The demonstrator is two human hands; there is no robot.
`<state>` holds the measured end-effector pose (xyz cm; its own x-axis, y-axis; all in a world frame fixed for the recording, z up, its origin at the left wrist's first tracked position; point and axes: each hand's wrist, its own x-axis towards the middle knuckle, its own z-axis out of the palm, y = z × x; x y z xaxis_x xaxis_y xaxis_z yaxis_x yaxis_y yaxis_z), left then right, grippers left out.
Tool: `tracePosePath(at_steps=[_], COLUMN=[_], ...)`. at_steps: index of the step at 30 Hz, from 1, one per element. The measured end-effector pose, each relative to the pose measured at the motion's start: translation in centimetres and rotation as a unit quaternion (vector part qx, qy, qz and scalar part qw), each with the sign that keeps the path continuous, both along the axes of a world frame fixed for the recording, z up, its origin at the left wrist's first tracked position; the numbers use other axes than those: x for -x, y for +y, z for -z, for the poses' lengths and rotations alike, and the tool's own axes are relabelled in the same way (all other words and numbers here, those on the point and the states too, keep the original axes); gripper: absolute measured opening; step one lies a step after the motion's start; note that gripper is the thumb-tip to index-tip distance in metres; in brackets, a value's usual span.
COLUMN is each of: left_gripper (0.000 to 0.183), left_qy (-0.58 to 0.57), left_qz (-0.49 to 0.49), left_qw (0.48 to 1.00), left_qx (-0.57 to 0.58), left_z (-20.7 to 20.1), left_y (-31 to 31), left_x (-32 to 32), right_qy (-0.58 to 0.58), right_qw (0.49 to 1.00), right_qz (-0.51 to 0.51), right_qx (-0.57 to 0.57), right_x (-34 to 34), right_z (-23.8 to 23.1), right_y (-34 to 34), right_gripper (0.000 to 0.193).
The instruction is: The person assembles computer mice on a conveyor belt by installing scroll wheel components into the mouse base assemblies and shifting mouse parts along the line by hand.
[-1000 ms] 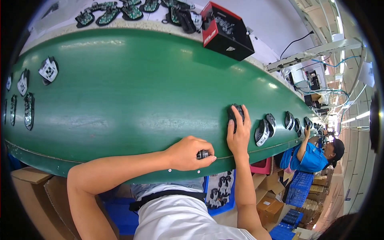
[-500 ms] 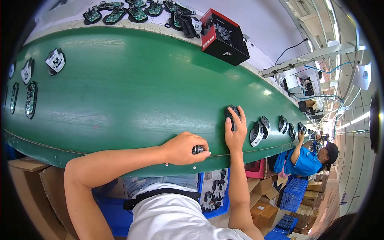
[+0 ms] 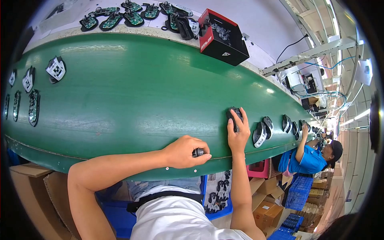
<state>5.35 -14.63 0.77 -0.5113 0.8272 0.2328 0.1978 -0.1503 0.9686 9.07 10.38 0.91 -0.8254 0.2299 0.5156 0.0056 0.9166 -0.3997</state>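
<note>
My left hand (image 3: 186,151) is closed around a small dark cylindrical object (image 3: 198,152) at the near edge of the green belt (image 3: 132,92). Only the end of that object shows between thumb and fingers; the rest is hidden. Farther right, my right hand (image 3: 239,130) lies over a black mouse-shaped device (image 3: 233,117) on the belt, thumb along one side and fingers across the other. Just right of it sit a black-and-white mouse shell part (image 3: 259,135) and a darker shell part (image 3: 268,127), close together.
Mouse halves with white inner frames (image 3: 56,69) and green circuit boards (image 3: 34,108) lie at the belt's left. Beyond the far edge stand several circuit-board assemblies (image 3: 133,18) and a black-and-red box (image 3: 225,38). A co-worker in blue (image 3: 306,160) reaches over the belt at right.
The view has tilted slightly. Both my hands keep their hold in nearly the same places. The co-worker's hand has shifted a little farther along the belt.
</note>
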Motion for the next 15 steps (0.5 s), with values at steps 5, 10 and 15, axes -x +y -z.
tracePosePath(at_steps=[5,10,15], left_gripper=[0.023,0.022,0.022], left_qy=[-0.014,0.003,-0.013], left_qz=[0.010,0.000,0.006], left_qw=[1.000,1.000,1.000], left_qx=[0.011,-0.005,0.001], left_z=[-0.01,0.19,-0.09], left_y=[-0.02,0.33,0.13], left_x=[-0.02,-0.11,-0.01], right_qy=[0.000,-0.004,0.001], right_qw=[1.000,1.000,1.000], right_qz=[0.004,0.007,-0.001], right_qx=[0.000,0.007,0.011], right_x=[-0.04,-0.44,-0.25], right_z=[0.00,0.07,-0.06], right_y=[0.03,0.51,0.63], right_gripper=[0.032,0.032,0.032])
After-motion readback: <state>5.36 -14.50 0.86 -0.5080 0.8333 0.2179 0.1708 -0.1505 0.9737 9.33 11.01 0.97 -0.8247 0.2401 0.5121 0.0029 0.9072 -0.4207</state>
